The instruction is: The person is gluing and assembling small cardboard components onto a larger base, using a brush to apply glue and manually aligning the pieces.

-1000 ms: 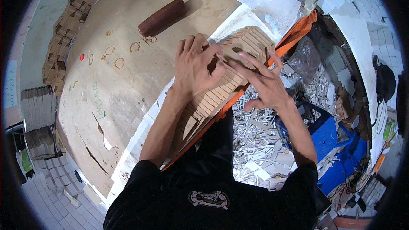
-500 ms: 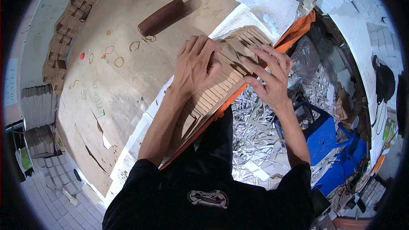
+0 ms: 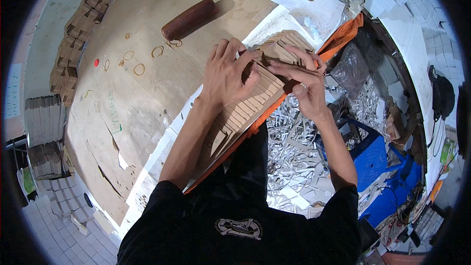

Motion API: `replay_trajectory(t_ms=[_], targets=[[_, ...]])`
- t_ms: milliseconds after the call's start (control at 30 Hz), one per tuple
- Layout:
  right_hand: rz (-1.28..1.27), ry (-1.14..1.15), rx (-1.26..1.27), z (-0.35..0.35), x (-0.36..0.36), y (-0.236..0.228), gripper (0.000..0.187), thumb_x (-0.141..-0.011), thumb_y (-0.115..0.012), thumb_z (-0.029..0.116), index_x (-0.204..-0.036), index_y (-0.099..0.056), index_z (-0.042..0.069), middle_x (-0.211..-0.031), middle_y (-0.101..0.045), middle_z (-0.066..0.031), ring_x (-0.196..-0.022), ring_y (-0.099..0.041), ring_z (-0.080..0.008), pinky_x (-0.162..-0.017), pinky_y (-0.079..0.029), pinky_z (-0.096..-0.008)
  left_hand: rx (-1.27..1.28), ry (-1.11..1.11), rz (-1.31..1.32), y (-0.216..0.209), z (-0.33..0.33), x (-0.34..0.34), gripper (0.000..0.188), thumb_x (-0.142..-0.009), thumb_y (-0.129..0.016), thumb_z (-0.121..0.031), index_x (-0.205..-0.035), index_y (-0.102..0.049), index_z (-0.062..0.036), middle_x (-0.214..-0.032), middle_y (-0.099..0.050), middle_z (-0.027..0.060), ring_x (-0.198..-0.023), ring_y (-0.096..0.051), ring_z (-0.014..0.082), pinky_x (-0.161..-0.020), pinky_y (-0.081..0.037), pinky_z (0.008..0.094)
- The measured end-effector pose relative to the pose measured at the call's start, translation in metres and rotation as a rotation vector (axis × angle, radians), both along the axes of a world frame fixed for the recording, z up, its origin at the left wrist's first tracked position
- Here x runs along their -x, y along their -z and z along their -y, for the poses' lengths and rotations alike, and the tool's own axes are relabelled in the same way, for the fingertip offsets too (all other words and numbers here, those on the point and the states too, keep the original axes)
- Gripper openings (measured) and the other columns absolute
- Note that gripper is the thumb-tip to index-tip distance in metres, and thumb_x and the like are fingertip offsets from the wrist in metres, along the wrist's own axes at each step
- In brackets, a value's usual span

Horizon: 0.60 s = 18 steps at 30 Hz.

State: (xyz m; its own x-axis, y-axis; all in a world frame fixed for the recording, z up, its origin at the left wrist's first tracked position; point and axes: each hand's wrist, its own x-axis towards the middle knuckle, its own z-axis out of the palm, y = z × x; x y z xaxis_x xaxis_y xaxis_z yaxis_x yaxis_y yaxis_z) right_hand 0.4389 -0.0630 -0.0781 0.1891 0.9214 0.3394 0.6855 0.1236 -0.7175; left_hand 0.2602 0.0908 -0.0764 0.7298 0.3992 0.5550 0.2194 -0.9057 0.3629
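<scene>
A row of overlapping brown cardboard pieces [image 3: 248,103] lies slantwise along the table's near edge. My left hand [image 3: 225,76] is over its left side, fingers curled, with thumb and forefinger closing at the edge of one folded cardboard piece [image 3: 260,60]. Facing it from the right, my right hand [image 3: 308,86] reaches over the same row. Its fingers are stretched toward the left hand, and the forefinger touches the dark gap beside that piece. More cardboard pieces fan out beyond both hands. The fingers partly cover the spot where the hands meet the cardboard.
A dark brown roller-shaped cylinder [image 3: 188,18] and several rubber bands [image 3: 139,69] lie on the table [image 3: 142,118]. Orange cloth [image 3: 343,33] runs along the near edge. Paper scraps [image 3: 294,167] and a blue plastic chair [image 3: 365,159] are at right. Folded cardboard stacks [image 3: 78,32] line the far left.
My right hand has shifted left and turned inward, its fingers now bent across the cardboard near my left hand. The left hand stays almost in place, its forefinger reaching slightly further right.
</scene>
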Motion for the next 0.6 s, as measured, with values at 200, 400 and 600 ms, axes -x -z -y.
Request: replay_trajectory(t_ms=[200,400,600], targets=[[0.274,-0.067,-0.123,-0.001,-0.008,0.003,0.092,-0.093,-0.024,0.085,-0.148,-0.056,0.018,-0.120,-0.076,0.0030,-0.144,-0.043,-0.0176,-0.119,-0.008,-0.0522,0.085,-0.053,0.053,-0.002,0.000,0.000,0.027,-0.079,-0.064,-0.017,-0.103,-0.070,-0.0095,-0.089,-0.055,0.0119,-0.082,-0.050,0.0303,-0.074,-0.043,0.0437],[0.387,-0.071,-0.105,0.009,-0.007,0.016,0.100,-0.091,-0.020,0.087,-0.151,-0.051,0.014,-0.136,-0.068,0.0032,-0.144,-0.044,-0.0196,-0.119,-0.009,-0.0519,0.038,-0.049,0.060,-0.004,0.000,0.006,0.026,-0.078,-0.065,-0.019,-0.101,-0.071,-0.0102,-0.087,-0.054,0.0110,-0.081,-0.049,0.0289,-0.073,-0.040,0.0410],[0.213,-0.106,-0.074,0.006,-0.006,0.013,0.102,-0.089,-0.024,0.088,-0.151,-0.051,0.011,-0.142,-0.064,-0.0067,-0.141,-0.047,-0.0229,-0.119,-0.010,-0.0518,-0.073,-0.027,0.008,0.001,-0.001,0.001,0.020,-0.074,-0.068,-0.025,-0.088,-0.072,-0.0120,-0.085,-0.055,0.0106,-0.083,-0.053,0.0298,-0.079,-0.043,0.0416]])
